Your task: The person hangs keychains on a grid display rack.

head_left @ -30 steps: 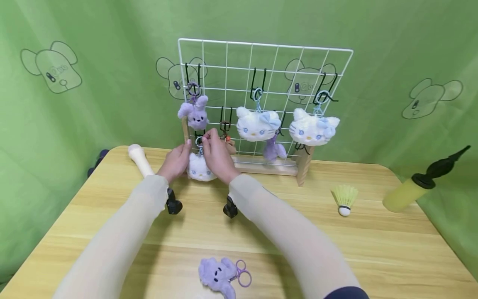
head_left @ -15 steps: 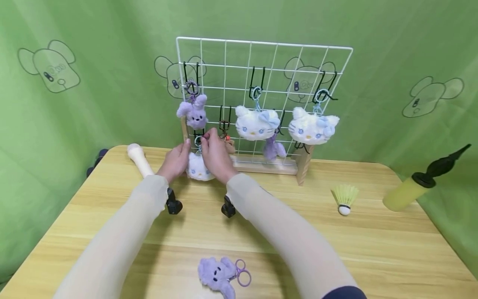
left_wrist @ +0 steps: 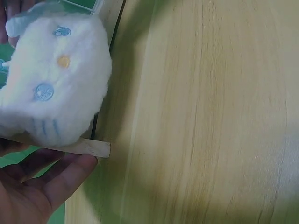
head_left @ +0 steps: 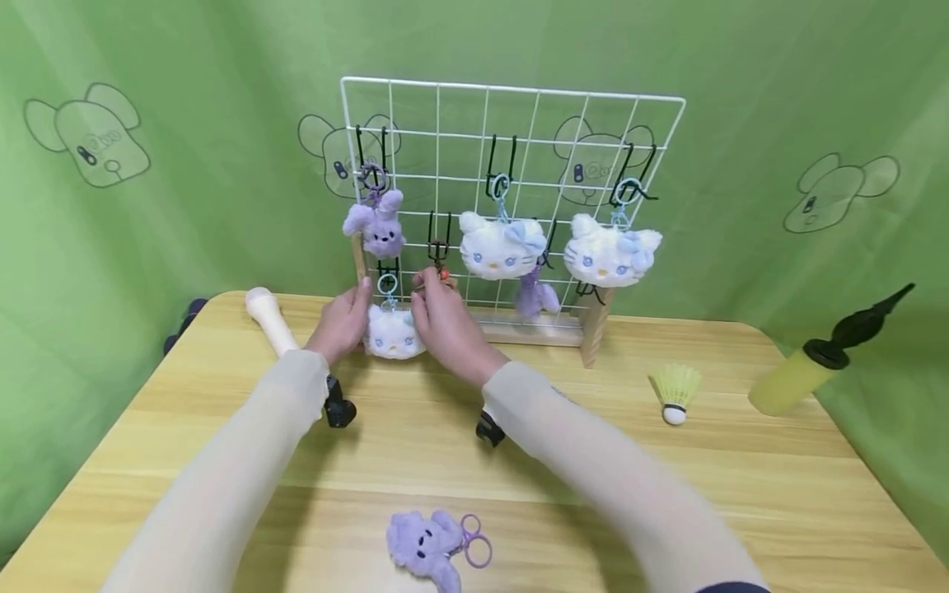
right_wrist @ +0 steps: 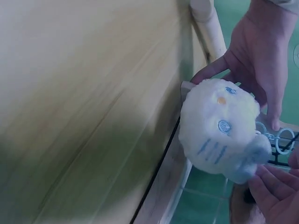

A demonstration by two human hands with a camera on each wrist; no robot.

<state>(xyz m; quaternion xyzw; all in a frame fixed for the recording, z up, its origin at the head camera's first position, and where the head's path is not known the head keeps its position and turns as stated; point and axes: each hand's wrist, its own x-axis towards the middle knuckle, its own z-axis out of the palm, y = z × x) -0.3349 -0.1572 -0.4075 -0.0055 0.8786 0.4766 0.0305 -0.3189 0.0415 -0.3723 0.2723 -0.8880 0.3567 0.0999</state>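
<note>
A white cat plush keychain (head_left: 393,333) hangs low on the left of the white wire grid rack (head_left: 511,89), its light blue ring (head_left: 387,285) on a black hook. My left hand (head_left: 341,321) grips the rack's wooden side post beside the plush; in the left wrist view its fingers lie against the wooden foot (left_wrist: 96,148). My right hand (head_left: 452,329) is just right of the plush, fingers loosely bent, with nothing seen in them. In the right wrist view, its fingertips are close to the plush's blue bow (right_wrist: 252,158); contact is unclear.
Two more cat plushes (head_left: 502,247) and purple plushes (head_left: 381,235) hang on the rack. A brown charm is partly behind my right hand. A purple plush keychain (head_left: 424,543) lies in front. A shuttlecock (head_left: 675,394), yellow pump (head_left: 789,383) and cream microphone-shaped object (head_left: 270,319) are around.
My right hand has let go of the blue ring and moved right, uncovering the plush's face. The left hand stays at the post. The view has shifted slightly.
</note>
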